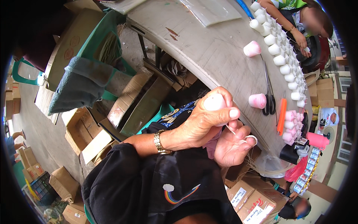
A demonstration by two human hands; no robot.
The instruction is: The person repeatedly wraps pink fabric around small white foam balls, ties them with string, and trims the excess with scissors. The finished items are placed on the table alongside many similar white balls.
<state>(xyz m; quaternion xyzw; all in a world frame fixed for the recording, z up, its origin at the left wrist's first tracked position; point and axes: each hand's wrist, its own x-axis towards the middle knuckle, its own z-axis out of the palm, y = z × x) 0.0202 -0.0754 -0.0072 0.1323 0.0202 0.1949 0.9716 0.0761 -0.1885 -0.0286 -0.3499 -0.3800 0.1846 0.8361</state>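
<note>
My left hand (203, 121), with a gold-coloured watch on the wrist, is closed around a whitish candle (214, 102), its thumb laid across the candle's side. A white wick string (231, 129) runs from beneath that candle to my right hand (232, 147). The fingers of the right hand are curled and pinch the string, which loops up past the fingertips. Both hands are held above my lap beside the table edge. Nearest to them on the table (209, 48) stands a pink-and-white candle (257, 100), with another pink candle (252, 49) farther off.
Black-handled scissors (269, 102) and an orange cutter (282, 115) lie on the table. Rows of white wicked candles (280, 60) line its far side, with pink ones (292, 125) nearer. Another person (298, 37) sits across. A green chair (112, 59) and cardboard boxes (85, 128) stand to the left.
</note>
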